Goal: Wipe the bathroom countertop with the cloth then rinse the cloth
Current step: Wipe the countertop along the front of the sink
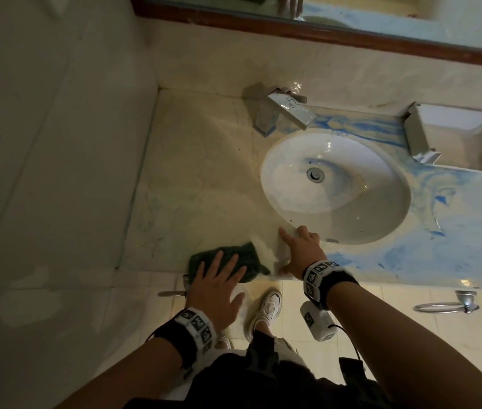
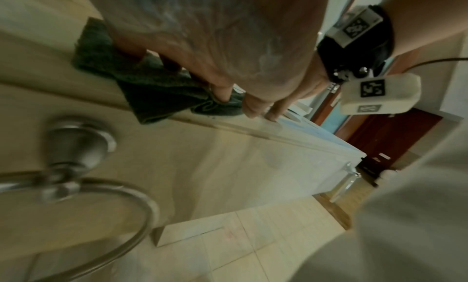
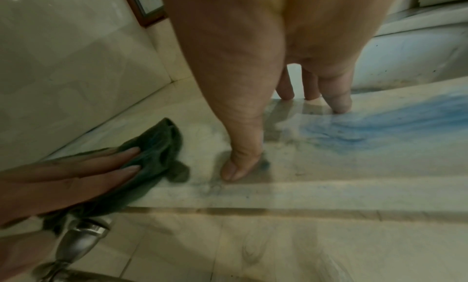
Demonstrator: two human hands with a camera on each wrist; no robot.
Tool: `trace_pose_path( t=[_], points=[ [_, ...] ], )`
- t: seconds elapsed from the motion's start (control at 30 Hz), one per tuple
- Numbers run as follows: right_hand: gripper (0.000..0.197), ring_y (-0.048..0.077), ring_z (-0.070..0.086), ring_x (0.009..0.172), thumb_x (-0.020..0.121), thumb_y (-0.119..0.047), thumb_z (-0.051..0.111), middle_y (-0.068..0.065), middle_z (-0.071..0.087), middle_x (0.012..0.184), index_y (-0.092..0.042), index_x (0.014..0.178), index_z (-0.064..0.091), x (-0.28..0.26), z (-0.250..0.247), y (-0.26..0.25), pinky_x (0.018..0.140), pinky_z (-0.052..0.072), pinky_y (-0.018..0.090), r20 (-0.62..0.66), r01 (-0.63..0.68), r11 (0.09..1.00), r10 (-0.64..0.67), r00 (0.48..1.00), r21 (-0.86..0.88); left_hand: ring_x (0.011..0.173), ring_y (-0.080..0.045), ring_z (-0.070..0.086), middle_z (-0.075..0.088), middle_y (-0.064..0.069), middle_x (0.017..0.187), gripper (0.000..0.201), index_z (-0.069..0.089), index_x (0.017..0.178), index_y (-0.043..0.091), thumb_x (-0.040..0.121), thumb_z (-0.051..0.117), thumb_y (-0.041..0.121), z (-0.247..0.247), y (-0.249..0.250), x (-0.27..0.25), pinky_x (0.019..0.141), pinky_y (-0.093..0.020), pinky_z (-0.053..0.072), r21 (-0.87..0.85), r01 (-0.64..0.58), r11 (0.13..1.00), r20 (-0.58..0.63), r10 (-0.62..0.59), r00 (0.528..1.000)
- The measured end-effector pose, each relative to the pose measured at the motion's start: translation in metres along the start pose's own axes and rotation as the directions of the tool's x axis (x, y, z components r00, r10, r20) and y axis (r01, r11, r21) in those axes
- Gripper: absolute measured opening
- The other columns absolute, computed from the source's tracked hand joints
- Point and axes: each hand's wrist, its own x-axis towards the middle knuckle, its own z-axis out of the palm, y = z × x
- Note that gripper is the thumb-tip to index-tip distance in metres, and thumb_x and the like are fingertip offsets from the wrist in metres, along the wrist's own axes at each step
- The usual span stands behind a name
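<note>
My left hand (image 1: pixel 219 286) lies flat on the dark green cloth (image 1: pixel 235 259), fingers straight and spread, pressing it down rather than clutching it. The cloth sits crumpled at the front edge of the countertop (image 1: pixel 192 178), left of the sink (image 1: pixel 335 187), with part of it hanging just over the lip. From the right wrist view I see two of the left fingertips (image 3: pixel 131 151) resting on the cloth (image 3: pixel 157 146).

My right hand (image 1: pixel 301 252) is open too and holds nothing. Its fingers are extended and planted on the bare counter just beside the cloth, with the thumb (image 3: pixel 238 166) pressed down near the front edge and the other fingertips toward the rim of the basin.

Blue smears (image 1: pixel 455 231) cover the counter to the right of the sink and behind it, and some blue streaks run inside the basin. The stretch to the left looks pale and mostly free of blue. A chrome faucet (image 1: pixel 281 113) stands behind the basin, and a towel ring (image 1: pixel 446 305) hangs on the counter's front face.
</note>
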Motion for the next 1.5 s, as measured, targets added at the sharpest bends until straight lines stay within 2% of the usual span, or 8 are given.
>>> trace_pose_path(
  t=[0.17,0.3,0.53,0.67,0.8,0.97,1.23,1.5],
  points=[
    [0.108,0.035,0.030,0.124,0.068,-0.045,0.083,0.009,0.028,0.137,-0.035,0.152,0.015,0.002,0.000,0.000,0.103,0.042,0.042,-0.012,-0.006,1.000,0.006,1.000,0.000,0.150,-0.027,-0.002,0.001,0.007,0.163,0.065,0.016,0.154,0.037,0.094,0.028,0.057,0.005,-0.072,-0.022,0.119,-0.054,0.011,-0.088,0.213,0.973,-0.071,-0.220,0.973],
    [0.107,0.035,0.030,0.124,0.067,-0.043,0.084,0.009,0.028,0.136,-0.036,0.151,0.018,0.002,0.002,-0.001,0.103,0.042,0.043,-0.011,-0.014,1.000,0.014,1.000,0.004,0.149,-0.031,-0.011,-0.011,0.003,0.163,0.077,0.003,0.155,0.034,0.090,0.032,0.063,-0.001,-0.069,-0.020,0.118,-0.057,0.001,-0.122,0.323,0.938,-0.013,-0.327,0.945],
    [0.106,0.037,0.028,0.126,0.069,-0.038,0.084,0.010,0.026,0.139,-0.034,0.151,0.017,0.003,-0.001,-0.005,0.105,0.041,0.048,0.010,-0.023,1.000,0.023,1.000,0.000,0.147,-0.030,-0.021,-0.017,0.005,0.162,0.082,0.001,0.154,0.035,0.085,0.031,0.068,-0.003,0.005,0.002,0.116,-0.057,-0.008,0.001,0.038,0.999,0.044,-0.038,0.998],
    [0.107,0.037,0.027,0.127,0.069,-0.040,0.084,0.010,0.025,0.139,-0.035,0.152,0.016,0.003,0.000,-0.004,0.105,0.040,0.047,0.004,-0.022,1.000,0.022,1.000,0.010,0.149,-0.023,-0.013,-0.007,0.011,0.163,0.066,0.013,0.153,0.039,0.091,0.020,0.061,0.000,-0.010,0.000,0.117,-0.053,-0.005,0.016,-0.068,0.998,0.013,0.068,0.998],
    [0.109,0.037,0.029,0.125,0.066,-0.042,0.085,0.010,0.026,0.137,-0.036,0.151,0.017,0.005,-0.001,-0.004,0.103,0.042,0.046,0.002,-0.020,1.000,0.020,1.000,-0.003,0.150,-0.022,0.004,0.010,0.012,0.162,0.060,0.024,0.151,0.041,0.092,0.013,0.052,0.007,-0.064,-0.022,0.117,-0.053,0.011,0.012,0.002,1.000,-0.063,-0.001,0.998],
    [0.107,0.038,0.030,0.123,0.068,-0.039,0.085,0.011,0.026,0.137,-0.035,0.151,0.018,0.006,-0.001,-0.004,0.101,0.045,0.044,0.009,-0.023,1.000,0.023,1.000,-0.004,0.150,-0.029,0.004,0.011,0.008,0.162,0.063,0.027,0.151,0.037,0.093,0.008,0.050,0.006,-0.059,-0.022,0.116,-0.057,0.008,-0.076,0.143,0.987,-0.021,-0.145,0.989],
    [0.104,0.037,0.030,0.125,0.069,-0.040,0.083,0.009,0.027,0.136,-0.036,0.151,0.018,0.005,-0.001,-0.004,0.104,0.042,0.046,0.003,-0.021,1.000,0.021,1.000,0.010,0.150,-0.024,-0.011,-0.003,0.011,0.163,0.072,0.014,0.153,0.040,0.085,-0.005,0.051,-0.001,-0.013,0.000,0.117,-0.056,-0.003,0.055,-0.082,0.995,0.009,0.082,0.997],
    [0.105,0.037,0.029,0.125,0.068,-0.037,0.085,0.009,0.027,0.137,-0.036,0.150,0.020,0.005,-0.002,-0.005,0.101,0.045,0.045,0.004,-0.027,0.999,0.027,1.000,0.017,0.150,-0.030,-0.005,0.002,0.005,0.163,0.066,0.017,0.154,0.035,0.091,0.002,0.051,0.012,-0.093,-0.033,0.118,-0.058,0.007,-0.140,0.302,0.943,-0.060,-0.313,0.948]
  ],
)
